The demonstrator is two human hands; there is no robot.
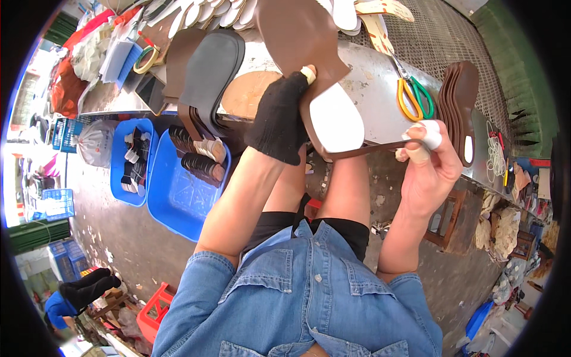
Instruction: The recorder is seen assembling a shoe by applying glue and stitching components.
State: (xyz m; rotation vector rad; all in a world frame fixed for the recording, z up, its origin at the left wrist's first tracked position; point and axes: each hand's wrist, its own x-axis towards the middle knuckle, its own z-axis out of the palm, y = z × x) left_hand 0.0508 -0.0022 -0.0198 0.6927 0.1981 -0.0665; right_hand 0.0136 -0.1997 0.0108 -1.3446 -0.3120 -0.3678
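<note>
Gripping a brown sole-shaped piece (300, 30), the person's left hand (276, 119), in a black glove, sets its taped thumb on the upper face; the other fingers are hidden beneath, though the hand looks clamped on it. From where I stand, the piece is held up over the near edge of the worktop (380, 104), its broad end toward the far edge, with a white rounded area (336, 119) showing at its narrower end. A brown strip (369, 149) runs rightward from that end to the right hand (429, 169), whose fingers, some wrapped in white tape, are pinched together on it. Near the worktop's right end stands a row of brown soles (458, 107), close beside scissors (415, 98) with one yellow and one green handle. Left of the gloved hand, along the near edge, lie a tan rounded board (247, 92) and a dark grey sole shape (211, 71). White sole shapes (214, 13) crowd the far edge. A blue tub (184, 202) sits on the floor below, holding dark bundled pieces (202, 165).
</note>
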